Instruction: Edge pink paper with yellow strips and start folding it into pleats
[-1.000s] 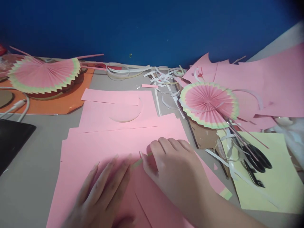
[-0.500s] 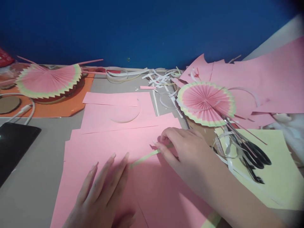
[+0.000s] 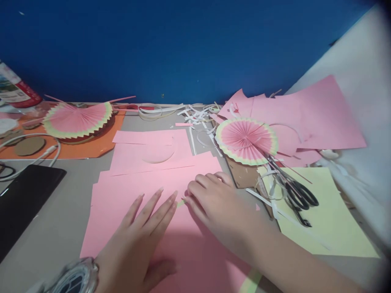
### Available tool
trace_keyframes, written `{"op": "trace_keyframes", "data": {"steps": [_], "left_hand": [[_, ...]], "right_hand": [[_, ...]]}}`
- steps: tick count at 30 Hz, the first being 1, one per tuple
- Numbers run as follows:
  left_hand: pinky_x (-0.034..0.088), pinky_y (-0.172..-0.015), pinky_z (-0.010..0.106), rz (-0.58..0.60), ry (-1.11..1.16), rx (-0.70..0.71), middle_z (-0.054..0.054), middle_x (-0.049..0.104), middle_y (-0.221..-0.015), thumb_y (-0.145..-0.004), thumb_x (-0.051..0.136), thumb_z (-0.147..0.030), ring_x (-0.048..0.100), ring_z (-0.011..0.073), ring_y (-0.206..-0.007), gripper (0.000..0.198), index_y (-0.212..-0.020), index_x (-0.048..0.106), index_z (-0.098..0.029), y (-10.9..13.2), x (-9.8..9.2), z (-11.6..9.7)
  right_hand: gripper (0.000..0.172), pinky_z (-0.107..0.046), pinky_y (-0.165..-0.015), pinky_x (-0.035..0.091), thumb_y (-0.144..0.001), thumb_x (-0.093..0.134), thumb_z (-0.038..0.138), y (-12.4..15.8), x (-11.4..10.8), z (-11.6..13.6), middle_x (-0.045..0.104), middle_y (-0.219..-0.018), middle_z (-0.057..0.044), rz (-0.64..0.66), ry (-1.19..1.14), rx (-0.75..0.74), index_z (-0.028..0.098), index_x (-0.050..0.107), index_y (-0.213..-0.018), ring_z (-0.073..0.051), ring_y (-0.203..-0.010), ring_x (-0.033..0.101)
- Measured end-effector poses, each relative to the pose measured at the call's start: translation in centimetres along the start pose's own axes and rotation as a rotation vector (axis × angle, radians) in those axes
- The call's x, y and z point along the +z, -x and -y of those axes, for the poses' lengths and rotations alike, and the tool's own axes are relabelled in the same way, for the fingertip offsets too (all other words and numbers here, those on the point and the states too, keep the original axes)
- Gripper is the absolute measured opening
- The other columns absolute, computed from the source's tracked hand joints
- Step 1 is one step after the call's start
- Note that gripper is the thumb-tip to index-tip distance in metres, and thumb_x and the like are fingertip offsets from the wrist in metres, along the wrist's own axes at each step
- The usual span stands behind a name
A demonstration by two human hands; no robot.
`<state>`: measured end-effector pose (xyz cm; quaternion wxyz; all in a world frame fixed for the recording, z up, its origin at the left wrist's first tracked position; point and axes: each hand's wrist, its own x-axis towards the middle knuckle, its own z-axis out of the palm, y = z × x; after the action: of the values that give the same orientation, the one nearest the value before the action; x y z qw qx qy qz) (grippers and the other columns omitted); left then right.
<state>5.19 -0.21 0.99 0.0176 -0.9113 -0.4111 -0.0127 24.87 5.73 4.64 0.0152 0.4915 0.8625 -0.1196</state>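
My left hand (image 3: 143, 228) lies flat with fingers spread on a sheet of pink paper (image 3: 106, 203). Its index fingertip is beside a thin yellow-green paper strip (image 3: 181, 202) on that sheet. My right hand (image 3: 210, 199) is curled, thumb and fingers pinched on the strip just right of the left fingertips. Most of the strip is hidden under my hands. At the lower left, by my left wrist, sits a round silvery object (image 3: 76, 276) that I cannot name for sure.
Pleated pink-and-yellow paper fans (image 3: 76, 120) lie left and right at the back. Black-handled scissors (image 3: 301, 194) rest on a pale yellow sheet (image 3: 332, 219). White paper scraps (image 3: 198, 114) lie against the blue wall. A black phone (image 3: 30, 203) is at the left.
My right hand has slid left along the strip toward my left hand, and less of the strip shows. The camera view has shifted a little, bringing the round silvery object into sight.
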Motion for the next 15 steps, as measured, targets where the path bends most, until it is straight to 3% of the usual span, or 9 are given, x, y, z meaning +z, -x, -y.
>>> {"op": "trace_keyframes", "data": {"steps": [6,15], "left_hand": [[0.017,-0.106,0.043,-0.032,-0.035,0.043,0.005,0.024,-0.150,-0.080,0.048,-0.052,0.023,0.0302,-0.135,0.074,-0.140,0.031,-0.010,-0.2,0.5,0.3],[0.010,-0.110,0.040,-0.115,0.046,0.029,0.006,0.033,-0.147,-0.081,0.046,-0.055,0.028,0.0296,-0.133,0.072,-0.138,0.036,-0.012,-0.1,1.6,0.4]], "right_hand": [[0.018,-0.034,-0.076,0.027,-0.090,0.045,0.023,0.2,1.5,-0.6,0.060,-0.089,-0.004,-0.109,0.090,0.035,0.020,0.061,-0.083,-0.018,-0.081,0.051],[0.020,-0.036,-0.071,0.023,-0.086,0.042,0.020,-0.1,2.5,-1.0,0.059,-0.076,-0.002,-0.244,0.124,0.064,0.020,0.059,-0.076,-0.018,-0.072,0.047]]}}
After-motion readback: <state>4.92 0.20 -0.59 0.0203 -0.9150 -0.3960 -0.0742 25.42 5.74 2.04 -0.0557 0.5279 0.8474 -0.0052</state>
